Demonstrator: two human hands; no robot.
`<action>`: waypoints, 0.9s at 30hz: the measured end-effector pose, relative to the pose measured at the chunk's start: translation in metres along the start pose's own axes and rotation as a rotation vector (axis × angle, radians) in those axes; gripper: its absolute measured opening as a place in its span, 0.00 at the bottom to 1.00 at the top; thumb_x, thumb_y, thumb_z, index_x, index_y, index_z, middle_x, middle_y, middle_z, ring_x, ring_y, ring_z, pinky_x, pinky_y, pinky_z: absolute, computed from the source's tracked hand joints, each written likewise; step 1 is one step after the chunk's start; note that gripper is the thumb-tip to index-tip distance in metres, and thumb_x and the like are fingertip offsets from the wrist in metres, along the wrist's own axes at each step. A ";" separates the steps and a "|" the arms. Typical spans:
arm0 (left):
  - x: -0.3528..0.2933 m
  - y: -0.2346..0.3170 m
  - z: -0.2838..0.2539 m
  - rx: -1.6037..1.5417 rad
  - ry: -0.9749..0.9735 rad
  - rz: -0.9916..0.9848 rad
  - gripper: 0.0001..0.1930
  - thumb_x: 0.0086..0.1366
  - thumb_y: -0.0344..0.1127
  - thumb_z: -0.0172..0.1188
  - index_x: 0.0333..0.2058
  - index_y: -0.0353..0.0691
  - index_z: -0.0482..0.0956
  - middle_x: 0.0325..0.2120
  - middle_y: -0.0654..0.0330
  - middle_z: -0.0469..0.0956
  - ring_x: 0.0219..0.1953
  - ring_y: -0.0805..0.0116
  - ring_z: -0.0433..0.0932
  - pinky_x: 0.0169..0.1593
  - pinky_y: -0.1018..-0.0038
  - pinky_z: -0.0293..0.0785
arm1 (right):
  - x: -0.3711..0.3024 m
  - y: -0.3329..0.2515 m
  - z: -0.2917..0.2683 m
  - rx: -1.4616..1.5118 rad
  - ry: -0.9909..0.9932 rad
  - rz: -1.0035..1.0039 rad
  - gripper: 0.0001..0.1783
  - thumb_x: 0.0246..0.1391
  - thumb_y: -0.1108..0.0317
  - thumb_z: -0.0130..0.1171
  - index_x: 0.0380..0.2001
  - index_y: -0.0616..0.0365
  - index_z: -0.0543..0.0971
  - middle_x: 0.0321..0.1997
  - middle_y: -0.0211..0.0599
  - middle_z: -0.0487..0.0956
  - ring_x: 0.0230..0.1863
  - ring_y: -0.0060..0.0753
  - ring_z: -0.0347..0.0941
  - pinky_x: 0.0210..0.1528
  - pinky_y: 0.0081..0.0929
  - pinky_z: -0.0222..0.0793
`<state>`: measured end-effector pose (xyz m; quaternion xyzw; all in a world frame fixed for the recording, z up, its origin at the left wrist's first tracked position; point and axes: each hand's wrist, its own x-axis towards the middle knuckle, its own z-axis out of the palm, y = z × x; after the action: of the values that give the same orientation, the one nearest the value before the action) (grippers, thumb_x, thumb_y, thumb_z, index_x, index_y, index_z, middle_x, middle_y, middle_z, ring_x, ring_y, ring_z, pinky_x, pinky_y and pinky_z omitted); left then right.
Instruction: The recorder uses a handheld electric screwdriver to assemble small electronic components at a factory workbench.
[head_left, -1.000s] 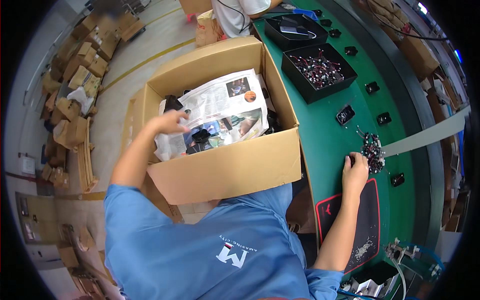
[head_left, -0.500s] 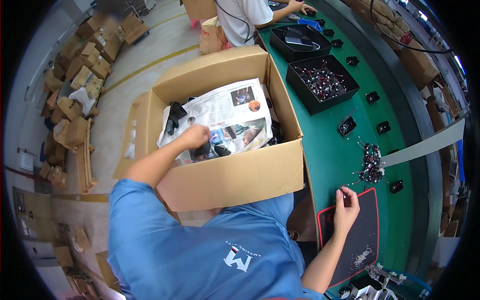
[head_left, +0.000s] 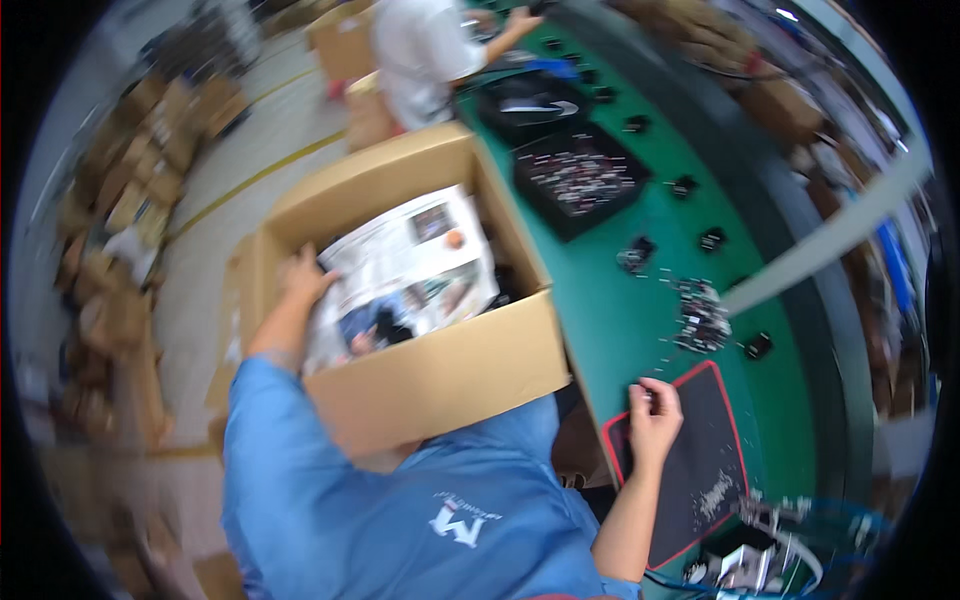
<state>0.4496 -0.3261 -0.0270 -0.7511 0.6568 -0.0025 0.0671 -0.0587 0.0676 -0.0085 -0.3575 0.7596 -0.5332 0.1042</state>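
A large open cardboard box (head_left: 440,375) stands in front of me, with a printed newspaper sheet (head_left: 385,255) lying over its contents. My left hand (head_left: 306,278) is inside the box at its left wall, by the newspaper's edge. Something black shows at its fingertips; blur hides whether the fingers grip it. A small black object (head_left: 395,328) lies at the newspaper's near edge. My right hand (head_left: 655,412) hovers above the corner of a black mat (head_left: 685,450) with a red border. Its thumb and fingers are pinched together on something tiny that I cannot make out.
On the green bench (head_left: 590,320) lie a heap of small wired parts (head_left: 703,318) and several black housings (head_left: 712,239). A black bin (head_left: 580,180) holds more wired parts. A pale arm (head_left: 820,235) crosses above. A co-worker (head_left: 425,60) stands at the far end.
My left hand has moved left from the middle of the newspaper to the box's left wall. The right hand stays pinched near the mat. The whole view has shifted and blurred.
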 end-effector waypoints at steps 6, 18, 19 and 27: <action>0.018 -0.013 0.011 -0.253 0.057 -0.076 0.55 0.58 0.65 0.68 0.72 0.33 0.59 0.69 0.40 0.66 0.70 0.42 0.67 0.72 0.54 0.63 | -0.007 -0.003 0.014 -0.017 -0.004 -0.036 0.08 0.53 0.70 0.72 0.37 0.57 0.86 0.36 0.36 0.83 0.30 0.26 0.80 0.34 0.26 0.78; 0.023 -0.018 0.024 -0.176 -0.024 -0.058 0.58 0.56 0.80 0.58 0.76 0.54 0.49 0.64 0.31 0.69 0.63 0.32 0.73 0.63 0.42 0.71 | -0.003 0.000 0.019 0.029 -0.050 -0.097 0.10 0.58 0.67 0.70 0.41 0.58 0.84 0.37 0.35 0.81 0.31 0.26 0.78 0.35 0.26 0.77; 0.022 -0.020 0.020 -0.202 -0.021 -0.030 0.59 0.54 0.78 0.62 0.74 0.45 0.57 0.66 0.33 0.68 0.65 0.32 0.70 0.65 0.43 0.69 | -0.003 0.000 0.020 0.018 -0.034 -0.123 0.09 0.58 0.69 0.70 0.41 0.59 0.84 0.36 0.32 0.80 0.29 0.22 0.77 0.33 0.23 0.76; 0.078 -0.054 0.038 -0.318 0.290 0.204 0.39 0.68 0.53 0.63 0.73 0.48 0.59 0.58 0.30 0.71 0.57 0.31 0.75 0.59 0.47 0.73 | -0.004 0.001 0.017 0.097 -0.027 -0.077 0.10 0.58 0.69 0.70 0.41 0.60 0.84 0.38 0.37 0.82 0.33 0.28 0.81 0.37 0.28 0.78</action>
<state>0.5173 -0.3926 -0.0658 -0.6736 0.7243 0.0002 -0.1473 -0.0469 0.0579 -0.0176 -0.3881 0.7172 -0.5680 0.1112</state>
